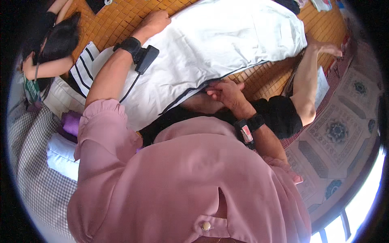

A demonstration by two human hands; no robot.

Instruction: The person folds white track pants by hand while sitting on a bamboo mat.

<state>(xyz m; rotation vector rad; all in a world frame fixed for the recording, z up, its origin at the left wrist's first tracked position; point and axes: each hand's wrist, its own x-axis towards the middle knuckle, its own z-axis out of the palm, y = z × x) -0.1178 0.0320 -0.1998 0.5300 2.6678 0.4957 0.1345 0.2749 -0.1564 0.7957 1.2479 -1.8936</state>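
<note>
A large white garment (227,36) lies spread across the woven mat, its near edge trimmed in dark navy. White cloth with dark stripes (84,67) shows at its left end. At the garment's far left edge is my left hand (156,22), fingers curled down at the cloth; the fingertips are partly hidden. My right hand (229,93) hovers or rests by the dark-trimmed near edge, palm partly turned up, with thumb and fingers apart. I cannot tell whether it touches the trim. Both wrists wear black straps with small devices.
The woven brown mat (117,22) lies under the garment. At the left, another person's arm (52,68) shows near checked cloth (44,162) and a folded pale blue cloth (63,156). My bare leg (306,81) stretches along the right, beside a patterned floor (336,129).
</note>
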